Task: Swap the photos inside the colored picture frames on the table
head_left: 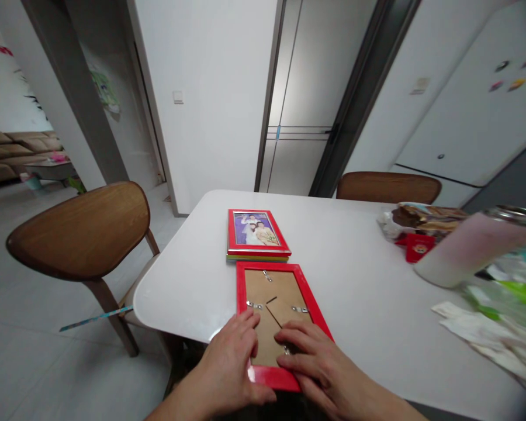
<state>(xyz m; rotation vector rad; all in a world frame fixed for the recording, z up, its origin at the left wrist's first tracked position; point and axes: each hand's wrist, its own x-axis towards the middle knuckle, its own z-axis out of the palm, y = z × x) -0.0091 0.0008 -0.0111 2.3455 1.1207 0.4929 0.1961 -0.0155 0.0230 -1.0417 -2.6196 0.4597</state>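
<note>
- Red picture frame (277, 316) lies face down at the near edge of the white table (368, 292); brown backing board up, metal turn clips and hanger visible.
- Left hand (230, 359) rests flat on the frame's near left corner, fingers spread on the board, gripping nothing.
- Right hand (315, 365) lies over the near right part, fingertips at a clip near the board's middle; also unclenched, pressing rather than grasping.
- Judgement: to work a clip cleanly, the left hand should pin the frame while one fingertip swivels the tab sideways, so the frame does not skate off the edge.
- Long axis runs near to far, skewed slightly left at the far end; hanger at the far end.
- Just beyond: stack of frames (257, 235), face up, top one showing a photo.
</note>
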